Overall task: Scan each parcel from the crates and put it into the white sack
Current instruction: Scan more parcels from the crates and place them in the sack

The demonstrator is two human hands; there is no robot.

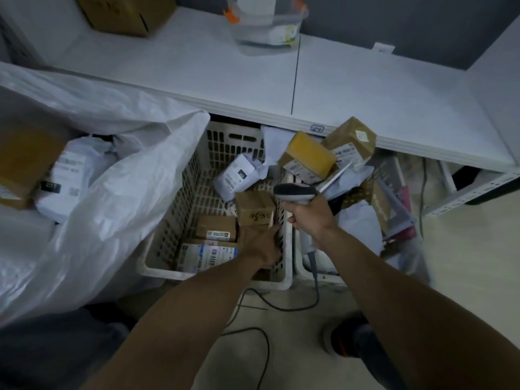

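A beige slatted crate (pixel 213 274) holds a small brown box with handwriting (pixel 254 209), flat labelled parcels (pixel 208 253) and a white mailer (pixel 242 178). My left hand (pixel 263 244) reaches into this crate, its fingers stretched out against the lower edge of the small brown box, by the crate's right wall. My right hand (pixel 309 218) grips a grey barcode scanner (pixel 294 192) above the gap between the crates. The right crate (pixel 318 277) is piled high with a yellow-topped box (pixel 309 157), a brown box (pixel 351 142) and mailers. The white sack (pixel 112 206) gapes open at the left, with parcels (pixel 70 175) inside.
A white table (pixel 197 74) overhangs the crates' far ends, carrying a clear plastic tub (pixel 267 26) and a cardboard box (pixel 123 12). The scanner's cable (pixel 253 333) loops over the floor near my shoe (pixel 346 339).
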